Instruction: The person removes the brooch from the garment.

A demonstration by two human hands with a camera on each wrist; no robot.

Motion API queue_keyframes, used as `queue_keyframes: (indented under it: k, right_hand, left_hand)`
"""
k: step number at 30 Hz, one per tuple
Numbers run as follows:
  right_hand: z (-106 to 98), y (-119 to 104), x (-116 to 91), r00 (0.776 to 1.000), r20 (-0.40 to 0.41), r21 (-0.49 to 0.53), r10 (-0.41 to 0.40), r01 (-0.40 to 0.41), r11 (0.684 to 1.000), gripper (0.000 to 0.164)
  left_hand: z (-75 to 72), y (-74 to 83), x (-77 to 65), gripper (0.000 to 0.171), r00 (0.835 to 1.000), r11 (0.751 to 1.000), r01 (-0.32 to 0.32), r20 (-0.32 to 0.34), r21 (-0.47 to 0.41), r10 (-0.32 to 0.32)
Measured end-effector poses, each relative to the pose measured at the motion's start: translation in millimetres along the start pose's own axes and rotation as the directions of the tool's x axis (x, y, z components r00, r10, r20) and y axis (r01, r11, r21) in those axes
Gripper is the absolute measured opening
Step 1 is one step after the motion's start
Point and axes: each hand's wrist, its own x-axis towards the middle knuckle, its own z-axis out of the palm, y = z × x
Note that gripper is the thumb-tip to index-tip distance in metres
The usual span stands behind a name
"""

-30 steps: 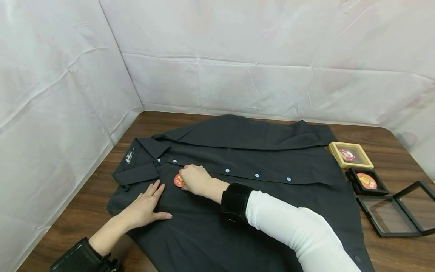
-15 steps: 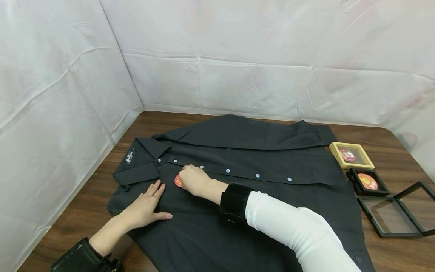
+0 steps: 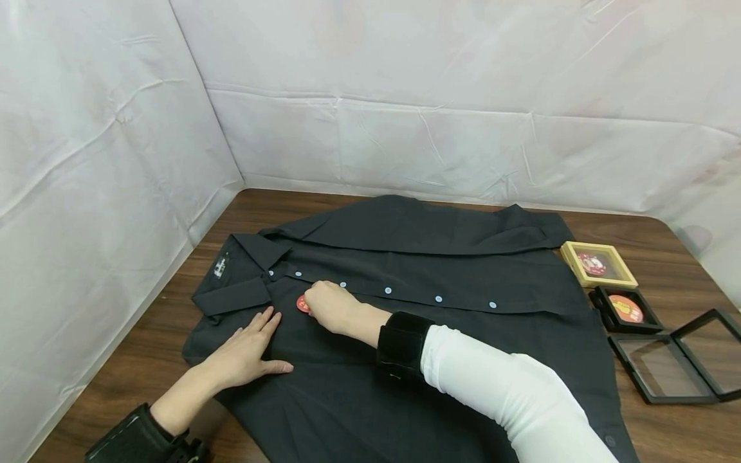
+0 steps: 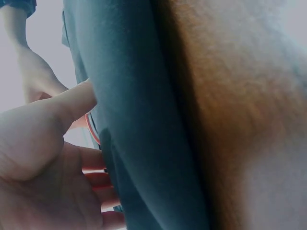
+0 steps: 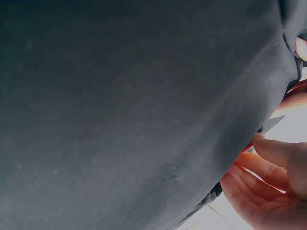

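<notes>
Desk (image 3: 162, 321) shows between shirt (image 3: 440, 270) and left edge; my right fingers (image 3: 317, 297) pinch the badge (image 3: 301, 304), left fingers (image 3: 260, 325) lie spread.

No text can be read: the white mark (image 3: 220, 265) at the collar (image 3: 234, 294) of the dark shirt (image 3: 428, 276), and the markings on the red badge (image 3: 302, 303) and boxed orange badge (image 3: 626, 309), are too small.

Red badge (image 3: 302, 303) on a dark shirt (image 3: 370, 389)

You have the shirt laid out, collar (image 3: 234, 297) toward 9 o'clock, pale buttons (image 3: 388, 290) running toward 3. Your right hand (image 3: 336, 307) pinches the round badge, partly hiding it, at the collar's 4 o'clock. Your left hand (image 3: 246, 355) rests on fabric at the badge's 8 o'clock.
</notes>
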Motion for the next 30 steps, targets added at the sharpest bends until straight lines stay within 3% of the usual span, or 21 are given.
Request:
queue_keyframes:
  k: [12, 19, 25, 30]
  right_hand:
    - [-6.2, 0.9, 0.7, 0.999, 0.049, 0.082, 0.024, -0.028, 0.996, 0.012]
    - [-7.9, 3.0, 1.0, 0.998, 0.048, 0.109, 0.033, -0.038, 0.993, 0.015]
    - [-9.4, 5.2, 3.6, 0.997, 0.053, 0.124, 0.053, -0.059, 0.990, 0.016]
    - [-11.1, 6.5, 6.9, 0.992, 0.088, 0.126, 0.090, -0.101, 0.987, 0.014]
  left_hand:
    - [-12.0, 3.3, 5.9, 0.091, 1.000, 1.000, 0.009, -0.002, -0.004, -0.009]
    - [-20.0, 6.6, 11.8, 0.082, 0.996, 0.999, -0.029, -0.086, -0.029, 0.027]
    - [-23.7, 9.2, 19.8, 0.063, 0.980, 0.997, -0.078, -0.185, -0.022, 0.073]
    - [-24.7, 11.3, 27.3, 0.050, 0.968, 0.994, -0.109, -0.230, -0.024, 0.100]
